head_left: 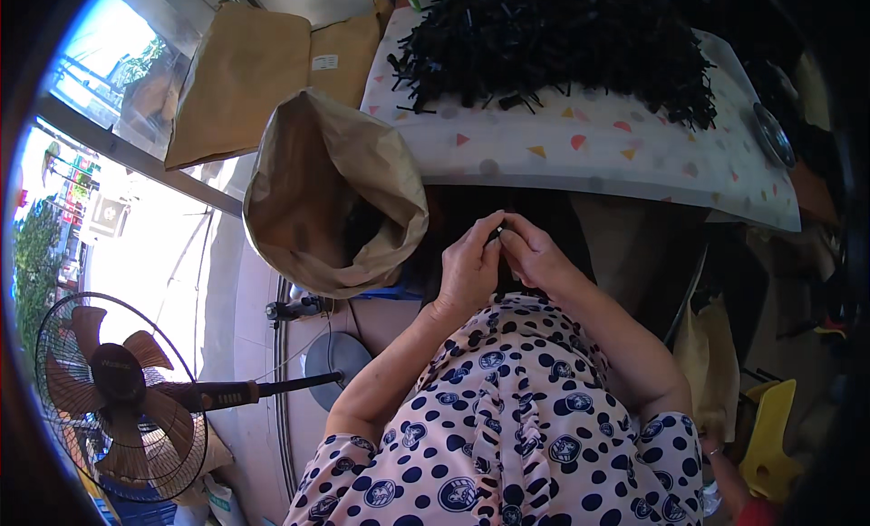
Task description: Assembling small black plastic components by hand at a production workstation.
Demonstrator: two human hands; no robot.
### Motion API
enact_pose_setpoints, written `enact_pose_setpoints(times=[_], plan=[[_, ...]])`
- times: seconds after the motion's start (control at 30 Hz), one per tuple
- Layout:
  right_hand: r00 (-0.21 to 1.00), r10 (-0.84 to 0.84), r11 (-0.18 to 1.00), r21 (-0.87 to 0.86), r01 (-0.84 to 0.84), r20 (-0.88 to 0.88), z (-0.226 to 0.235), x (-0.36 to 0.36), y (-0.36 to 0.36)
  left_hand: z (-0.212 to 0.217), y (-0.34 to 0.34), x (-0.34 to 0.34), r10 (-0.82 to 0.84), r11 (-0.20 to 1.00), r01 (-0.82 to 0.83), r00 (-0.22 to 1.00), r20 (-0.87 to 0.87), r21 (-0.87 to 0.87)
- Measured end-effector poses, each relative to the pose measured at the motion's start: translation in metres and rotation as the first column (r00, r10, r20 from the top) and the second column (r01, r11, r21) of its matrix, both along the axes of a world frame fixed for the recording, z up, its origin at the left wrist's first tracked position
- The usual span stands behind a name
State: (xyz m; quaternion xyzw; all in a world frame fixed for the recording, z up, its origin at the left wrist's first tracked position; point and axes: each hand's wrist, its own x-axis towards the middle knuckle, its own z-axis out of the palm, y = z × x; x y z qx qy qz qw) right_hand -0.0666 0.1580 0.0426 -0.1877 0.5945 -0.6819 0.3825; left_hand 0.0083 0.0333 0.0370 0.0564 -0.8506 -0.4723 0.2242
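Observation:
My left hand [468, 270] and my right hand [538, 254] meet in front of my body, just below the table's near edge. Their fingertips are pinched together around a small black piece [498, 232]. Only a bit of it shows between the fingers, so its exact kind is hard to make out. On the table beyond lies a large heap of short black strip-like pieces [553, 50]. An open brown paper sack [399, 177] stands to the left of my left hand, with something dark deep inside.
A patterned cover [598, 145] lies over the table. Flat brown paper sacks [240, 73] lean at the far left. A standing fan [118, 395] is at the lower left. A round metal dish [773, 135], a yellow stool [772, 440] and another person's hand [714, 446] are on the right.

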Motion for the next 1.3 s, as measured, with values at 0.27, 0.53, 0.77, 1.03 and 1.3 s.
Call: enact_pose_setpoints(times=[0.27, 0.53, 0.77, 1.03, 1.3], plan=[[0.773, 0.001, 0.974, 0.176, 0.144, -0.635, -0.003, -0.103, -0.029, 0.02, -0.131, 0.001, 0.293, 0.956, -0.29, 0.953, 0.081, -0.047], [0.957, -0.276, 0.937, 0.196, 0.288, -0.086, 0.018, -0.179, -0.104, -0.051, -0.2, 0.02, 0.318, 0.874, -0.071, 0.832, 0.455, -0.48], [0.909, -0.344, 0.938, 0.045, 0.343, 0.234, -0.002, -0.206, -0.117, -0.055, -0.201, 0.009, 0.284, 0.911, -0.054, 0.803, 0.524, -0.409], [0.997, -0.033, 0.984, 0.175, 0.044, -0.066, -0.004, -0.171, -0.035, 0.001, -0.121, -0.012, 0.141, 0.941, -0.18, 0.978, 0.152, 0.287], [0.838, 0.034, 0.999, -0.003, -0.043, -0.545, -0.004, -0.035, 0.008, 0.012, -0.045, -0.029, -0.464, 0.216, 0.15, 0.885, -0.034, 0.965]])
